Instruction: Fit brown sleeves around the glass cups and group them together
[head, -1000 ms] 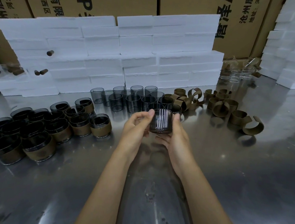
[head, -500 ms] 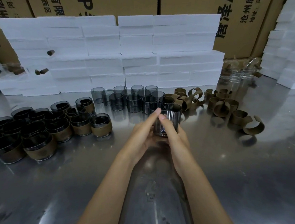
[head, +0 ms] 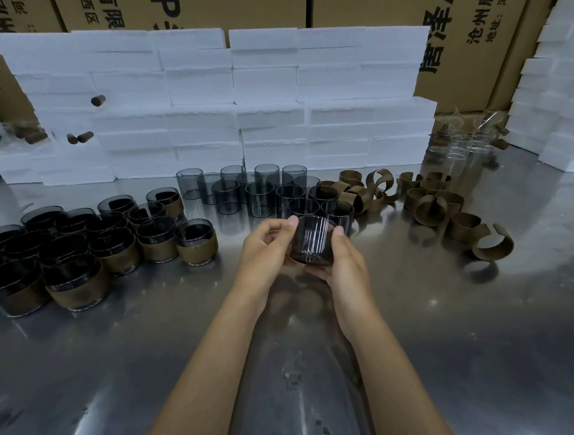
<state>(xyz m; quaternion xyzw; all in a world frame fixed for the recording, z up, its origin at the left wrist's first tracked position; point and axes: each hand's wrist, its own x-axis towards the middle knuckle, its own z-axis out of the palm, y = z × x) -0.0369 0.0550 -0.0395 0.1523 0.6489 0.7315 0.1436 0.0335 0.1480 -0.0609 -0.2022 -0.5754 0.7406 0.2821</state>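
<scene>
A dark smoked glass cup (head: pixel 312 240) with no sleeve is held above the steel table (head: pixel 441 332), between both hands. My left hand (head: pixel 266 250) grips its left side with the thumb at the rim. My right hand (head: pixel 344 259) cups its right side and bottom. Several bare glass cups (head: pixel 259 198) stand in a cluster just behind the hands. Several curled brown sleeves (head: pixel 427 207) lie to the right of them. Sleeved cups (head: pixel 105 240) stand grouped at the left.
Stacked white foam blocks (head: pixel 218 109) form a wall behind the cups, with more foam blocks (head: pixel 569 102) at the far right. Cardboard boxes (head: pixel 364 7) stand behind. Clear glass cups (head: pixel 463 147) sit at the back right. The table's front edge runs at the lower right.
The held cup was lowered and pushed forward toward the bare cups half a second ago; now it is back up between both hands, tilted with its rim toward me.
</scene>
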